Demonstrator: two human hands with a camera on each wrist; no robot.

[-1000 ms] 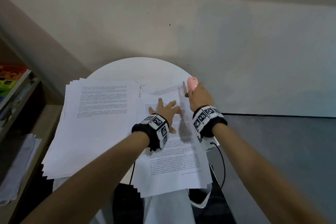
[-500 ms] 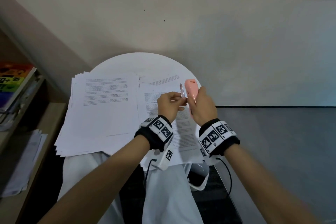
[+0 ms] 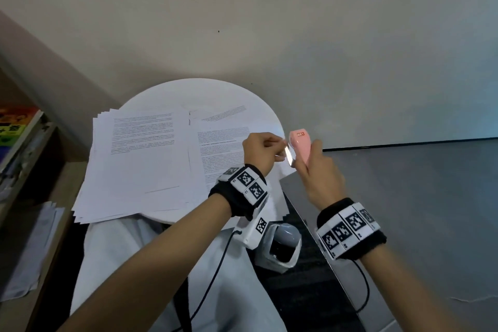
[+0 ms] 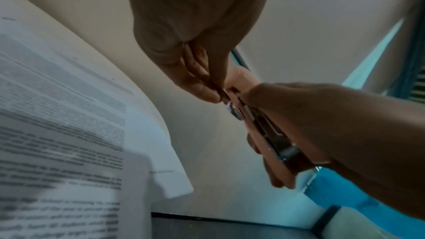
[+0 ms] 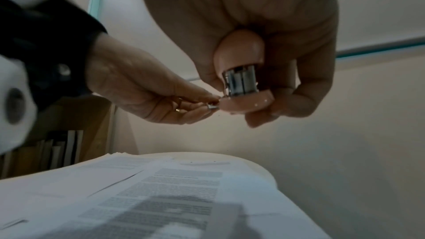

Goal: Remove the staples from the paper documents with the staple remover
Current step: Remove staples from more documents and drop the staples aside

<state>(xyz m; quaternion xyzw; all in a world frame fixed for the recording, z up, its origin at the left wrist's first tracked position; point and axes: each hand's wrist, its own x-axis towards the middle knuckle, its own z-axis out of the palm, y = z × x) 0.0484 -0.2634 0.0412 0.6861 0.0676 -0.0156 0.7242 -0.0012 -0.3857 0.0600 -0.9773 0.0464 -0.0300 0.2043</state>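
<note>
My right hand (image 3: 307, 163) grips the pink staple remover (image 3: 299, 146) upright above the table's right edge. My left hand (image 3: 280, 150) pinches a small metal staple (image 5: 212, 106) at the remover's metal tip (image 5: 240, 83). In the left wrist view, the left fingertips (image 4: 210, 94) meet that tip beside the pink body (image 4: 241, 77). Two lots of printed paper lie on the round white table (image 3: 188, 91): a fanned stack (image 3: 140, 159) on the left and a document (image 3: 221, 148) on the right, under my left hand.
A wooden shelf with colourful books (image 3: 16, 127) stands at the left, with loose papers (image 3: 29, 245) lower down. A small bin with a white liner (image 3: 283, 248) sits below the table near my left wrist. Grey floor spreads to the right, and a pale wall stands behind.
My left hand, flat on the right document a second ago, has lifted and now pinches at the remover's tip. My right hand has raised the remover off the paper's top corner.
</note>
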